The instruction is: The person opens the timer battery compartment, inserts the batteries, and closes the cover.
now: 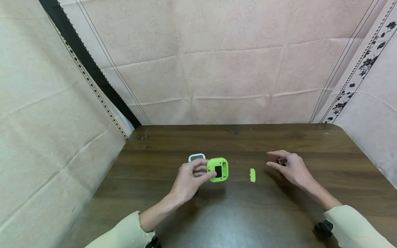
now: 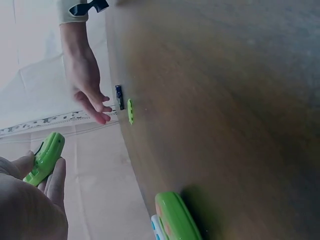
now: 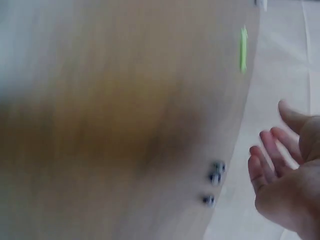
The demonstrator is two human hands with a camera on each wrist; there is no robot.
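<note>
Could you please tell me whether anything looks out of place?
Possibly: a small green piece lies loose on the table, apart from the matching green case in the left hand. A dark patch also mars the table's far side.

No lettering, label, brand, number or sign is showing legibly on the green case [image 1: 219, 170] the left hand [image 1: 188, 179] is holding or around the right hand [image 1: 293, 168].
</note>
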